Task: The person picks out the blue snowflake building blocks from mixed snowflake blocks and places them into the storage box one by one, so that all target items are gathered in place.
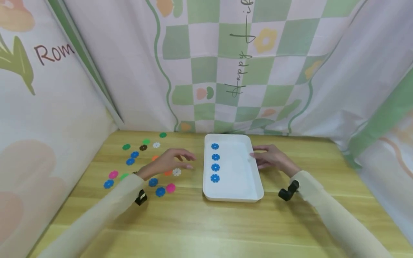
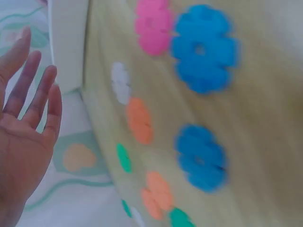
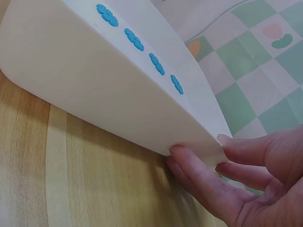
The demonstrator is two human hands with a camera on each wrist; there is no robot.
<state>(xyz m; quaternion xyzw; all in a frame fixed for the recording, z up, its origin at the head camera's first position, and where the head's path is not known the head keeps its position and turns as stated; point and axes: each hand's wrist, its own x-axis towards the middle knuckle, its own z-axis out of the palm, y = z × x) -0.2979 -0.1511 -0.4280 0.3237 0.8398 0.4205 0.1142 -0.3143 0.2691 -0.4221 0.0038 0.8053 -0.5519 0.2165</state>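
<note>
The white tray (image 1: 237, 172) sits just left of your right hand (image 1: 270, 157), whose thumb and fingers pinch its rim. Inside, four blue flower pieces (image 1: 215, 167) line the side toward your left hand (image 1: 167, 161), hovering near it with spread fingers. Loose coloured flower pieces (image 1: 160, 192) lie around that hand on the table (image 1: 193, 229).

A smooth, white, oblong tray (image 1: 237, 172) sits by the back edge of the yellow-brown wooden bench (image 1: 206, 229). Four blue, flower-shaped plastic discs (image 1: 215, 167) make a line inside. The right hand's fingers hold its side. The left hand (image 1: 169, 161) hangs over loose, colourful flower discs (image 1: 170, 188) near the bench's left edge.
</note>
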